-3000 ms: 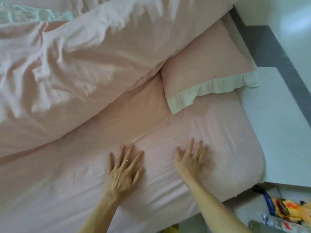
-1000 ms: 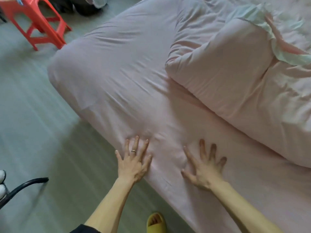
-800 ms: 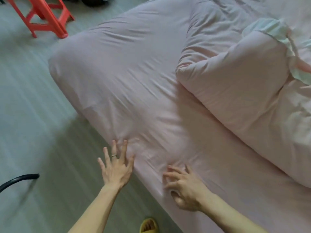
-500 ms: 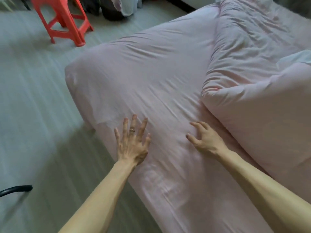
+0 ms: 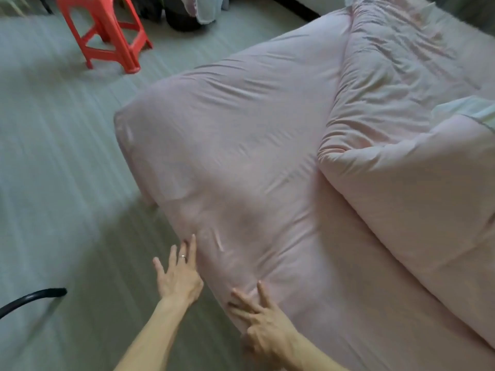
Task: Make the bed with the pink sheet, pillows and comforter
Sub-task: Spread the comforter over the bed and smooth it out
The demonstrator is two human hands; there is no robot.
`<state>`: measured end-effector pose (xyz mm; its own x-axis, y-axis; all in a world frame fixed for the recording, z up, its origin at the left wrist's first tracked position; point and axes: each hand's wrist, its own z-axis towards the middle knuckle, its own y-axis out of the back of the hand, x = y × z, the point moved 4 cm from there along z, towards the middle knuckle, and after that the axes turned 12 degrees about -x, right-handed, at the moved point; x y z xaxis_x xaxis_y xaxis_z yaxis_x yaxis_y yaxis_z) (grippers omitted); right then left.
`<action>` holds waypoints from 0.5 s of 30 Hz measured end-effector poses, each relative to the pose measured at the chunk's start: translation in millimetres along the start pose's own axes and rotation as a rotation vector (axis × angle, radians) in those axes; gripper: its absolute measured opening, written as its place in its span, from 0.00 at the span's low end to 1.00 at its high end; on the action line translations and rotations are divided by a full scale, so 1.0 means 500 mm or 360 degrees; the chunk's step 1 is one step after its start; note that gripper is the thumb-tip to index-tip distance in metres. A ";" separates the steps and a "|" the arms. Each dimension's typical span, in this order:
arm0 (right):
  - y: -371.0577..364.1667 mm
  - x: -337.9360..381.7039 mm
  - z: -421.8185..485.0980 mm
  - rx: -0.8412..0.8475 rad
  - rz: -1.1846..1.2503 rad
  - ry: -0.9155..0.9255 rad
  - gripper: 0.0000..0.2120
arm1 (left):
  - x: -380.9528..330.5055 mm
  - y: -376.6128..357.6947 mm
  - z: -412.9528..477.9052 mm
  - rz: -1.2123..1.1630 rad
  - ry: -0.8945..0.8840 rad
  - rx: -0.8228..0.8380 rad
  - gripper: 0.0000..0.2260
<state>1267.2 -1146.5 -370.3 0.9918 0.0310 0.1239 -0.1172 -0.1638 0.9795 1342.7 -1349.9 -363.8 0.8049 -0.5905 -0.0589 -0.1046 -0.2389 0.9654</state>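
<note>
The pink sheet (image 5: 241, 145) covers the mattress, with creases running toward the near edge. My left hand (image 5: 179, 277) lies flat with straight spread fingers against the side of the mattress, a ring on one finger. My right hand (image 5: 262, 322) presses flat on the sheet at the near edge, fingers spread. The pink comforter (image 5: 417, 183) is bunched in a heap on the right half of the bed. A pale green trim (image 5: 466, 109) shows at its top right; no pillow is clearly in sight.
A red plastic stool (image 5: 107, 36) stands on the grey floor (image 5: 59, 156) at upper left. Dark bags (image 5: 182, 14) sit at the top by the wall. A black curved bar (image 5: 29, 299) juts in at lower left.
Both hands slid back from the top of the sheet to the near edge of the mattress. The left hand has come off the top and now lies on the side. The view panned slightly.
</note>
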 end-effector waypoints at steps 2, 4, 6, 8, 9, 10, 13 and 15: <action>0.029 0.003 -0.054 -0.0266 0.0156 -0.0180 0.10 | -0.018 0.014 -0.051 0.0069 0.0028 -0.0060 0.37; 0.080 -0.030 -0.128 -0.0664 0.0338 -0.0557 0.15 | -0.071 0.034 -0.090 -0.0101 -0.0109 -0.0267 0.32; 0.088 -0.084 -0.235 -0.0668 0.0313 -0.1098 0.31 | -0.167 0.023 -0.141 -0.0098 -0.0578 -0.0224 0.28; 0.067 -0.109 -0.361 -0.0308 0.0204 -0.1400 0.47 | -0.275 -0.003 -0.218 -0.0011 -0.0934 -0.0113 0.28; 0.046 -0.104 -0.421 -0.0098 0.0231 -0.1409 0.52 | -0.317 -0.025 -0.258 0.0019 -0.0962 -0.0046 0.29; 0.031 -0.094 -0.495 0.0080 0.0258 -0.1433 0.55 | -0.366 -0.038 -0.303 0.0012 -0.0911 0.0026 0.29; 0.014 -0.070 -0.697 0.0191 0.0308 -0.1768 0.55 | -0.492 -0.065 -0.423 0.0053 -0.0964 0.0234 0.30; -0.019 -0.064 -0.836 0.0286 0.0458 -0.1976 0.54 | -0.579 -0.080 -0.492 0.0146 -0.1100 0.0297 0.32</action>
<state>1215.5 -733.9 -317.3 0.3260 -0.9454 0.0009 -0.4214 -0.1445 0.8953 1257.8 -979.6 -322.8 0.2408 -0.9525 -0.1864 -0.3021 -0.2561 0.9182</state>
